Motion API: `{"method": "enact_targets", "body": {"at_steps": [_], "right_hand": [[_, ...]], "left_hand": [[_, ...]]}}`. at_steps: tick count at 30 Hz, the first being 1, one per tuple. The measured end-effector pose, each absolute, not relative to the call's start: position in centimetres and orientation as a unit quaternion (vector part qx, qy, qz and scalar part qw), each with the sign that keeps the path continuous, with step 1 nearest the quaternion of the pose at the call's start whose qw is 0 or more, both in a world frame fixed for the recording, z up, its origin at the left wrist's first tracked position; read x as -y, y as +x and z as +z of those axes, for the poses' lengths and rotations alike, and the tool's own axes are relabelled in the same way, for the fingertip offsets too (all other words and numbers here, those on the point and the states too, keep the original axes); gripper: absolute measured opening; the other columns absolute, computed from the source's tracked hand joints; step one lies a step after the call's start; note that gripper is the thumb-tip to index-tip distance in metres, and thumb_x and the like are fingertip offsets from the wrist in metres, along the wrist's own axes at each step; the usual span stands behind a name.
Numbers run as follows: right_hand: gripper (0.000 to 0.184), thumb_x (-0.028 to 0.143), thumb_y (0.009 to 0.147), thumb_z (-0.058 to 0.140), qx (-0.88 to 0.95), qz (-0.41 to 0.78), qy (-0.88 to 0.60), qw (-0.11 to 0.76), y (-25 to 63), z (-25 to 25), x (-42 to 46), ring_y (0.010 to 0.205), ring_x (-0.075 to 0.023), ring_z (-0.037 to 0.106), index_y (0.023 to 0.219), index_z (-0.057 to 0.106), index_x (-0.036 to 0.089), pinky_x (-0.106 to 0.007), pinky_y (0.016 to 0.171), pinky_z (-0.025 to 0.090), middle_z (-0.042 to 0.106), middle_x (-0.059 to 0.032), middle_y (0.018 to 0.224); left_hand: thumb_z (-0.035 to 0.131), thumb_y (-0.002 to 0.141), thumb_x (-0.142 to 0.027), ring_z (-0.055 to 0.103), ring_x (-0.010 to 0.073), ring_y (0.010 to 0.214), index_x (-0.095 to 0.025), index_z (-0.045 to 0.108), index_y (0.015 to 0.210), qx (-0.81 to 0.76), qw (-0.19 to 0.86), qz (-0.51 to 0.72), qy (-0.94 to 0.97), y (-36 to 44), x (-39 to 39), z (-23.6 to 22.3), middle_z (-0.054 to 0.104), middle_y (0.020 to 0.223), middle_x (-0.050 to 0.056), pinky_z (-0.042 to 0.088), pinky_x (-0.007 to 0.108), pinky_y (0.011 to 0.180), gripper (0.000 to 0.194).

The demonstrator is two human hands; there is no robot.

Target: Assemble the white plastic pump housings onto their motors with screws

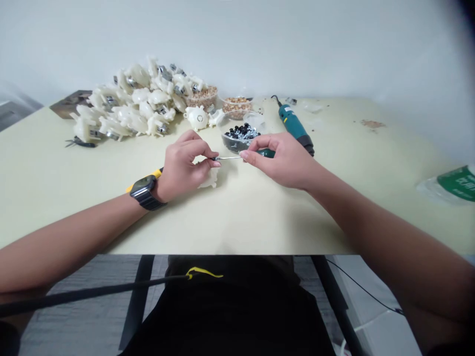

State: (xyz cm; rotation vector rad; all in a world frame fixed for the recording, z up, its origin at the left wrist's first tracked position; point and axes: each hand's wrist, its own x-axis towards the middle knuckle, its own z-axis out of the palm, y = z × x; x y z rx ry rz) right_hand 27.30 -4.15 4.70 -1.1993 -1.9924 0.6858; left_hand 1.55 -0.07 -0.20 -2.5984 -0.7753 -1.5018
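The shallow clear bowl point(233, 144) of small black and silver parts sits just beyond the two hands. In front of it and to its left, the left hand point(187, 165) has its thumb and forefinger closed on a small dark part point(214, 158). In front of the bowl and to its right, the right hand point(284, 159) is clamped on a green-handled screwdriver point(266, 153), whose shaft runs leftward from the right fingertips to the small dark part at the left fingertips. A cream plastic piece point(211, 179) shows beneath the left hand, nearer the wearer than the bowl; whether the two touch is unclear.

Left of the bowl lie a large heap of cream plastic assemblies point(129, 118) and, farther left, dark-handled pliers point(82, 143). Behind it stands a tub of tan pieces point(237, 110). To its right, a teal power tool point(293, 123) rests on the pale yellow table point(241, 217).
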Motion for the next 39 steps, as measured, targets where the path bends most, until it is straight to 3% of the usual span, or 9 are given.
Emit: {"method": "enact_targets", "body": {"at_steps": [5,17,21,26,32,39], "right_hand": [[0.023,0.036,0.095,0.075,0.79,0.227,-0.435,0.369,27.42,4.35,4.02,0.077,-0.0171,0.057,0.082,0.07,0.018,-0.033,0.072,0.039,0.07,-0.0033,0.083],[0.015,0.033,0.088,0.082,0.802,0.206,-0.381,0.412,27.85,4.2,3.86,0.09,-0.0222,0.067,0.089,0.075,0.019,-0.036,0.083,0.05,0.078,-0.0053,0.097],[0.016,0.034,0.092,0.078,0.808,0.192,-0.403,0.383,27.78,4.16,3.81,0.081,-0.0186,0.06,0.088,0.071,0.02,-0.034,0.076,0.044,0.072,-0.003,0.088],[0.035,0.038,0.103,0.064,0.823,0.182,-0.43,0.325,27.85,4.52,3.76,0.067,-0.0149,0.046,0.073,0.062,0.021,-0.034,0.068,0.033,0.056,0.0003,0.068],[0.025,0.038,0.097,0.074,0.825,0.176,-0.402,0.357,28.1,4.44,3.58,0.07,-0.0151,0.05,0.081,0.066,0.021,-0.033,0.067,0.035,0.065,-0.0009,0.078],[0.023,0.034,0.088,0.083,0.796,0.259,-0.396,0.377,28.02,4.49,3.8,0.075,-0.0178,0.058,0.082,0.064,0.021,-0.034,0.069,0.042,0.066,-0.0018,0.081]], "left_hand": [[0.084,0.087,-0.016,0.064,0.0157,0.076,-0.022,0.074,0.084,0.26,0.013,-0.487,-0.834,1.37,0.04,-0.3,0.072,0.078,0.0,0.052,0.036,0.061,0.012],[0.085,0.084,-0.02,0.07,0.0196,0.075,-0.026,0.073,0.08,0.301,-0.057,-0.491,-0.815,1.45,0.07,-0.44,0.074,0.081,0.001,0.059,0.043,0.065,0.015],[0.083,0.087,-0.022,0.07,0.0211,0.077,-0.028,0.071,0.079,0.318,-0.069,-0.476,-0.817,1.55,0.2,-0.31,0.075,0.082,0.002,0.061,0.046,0.068,0.015],[0.082,0.088,-0.022,0.068,0.019,0.077,-0.027,0.072,0.08,0.312,-0.047,-0.48,-0.818,1.6,0.33,-0.17,0.074,0.08,0.002,0.06,0.044,0.068,0.013],[0.083,0.088,-0.027,0.068,0.02,0.076,-0.028,0.072,0.08,0.319,-0.064,-0.477,-0.816,1.44,0.22,-0.28,0.075,0.083,0.002,0.06,0.044,0.068,0.014],[0.083,0.086,-0.025,0.068,0.02,0.075,-0.027,0.071,0.079,0.319,-0.065,-0.484,-0.812,1.45,-0.02,-0.29,0.075,0.082,0.002,0.059,0.044,0.068,0.014]]}}
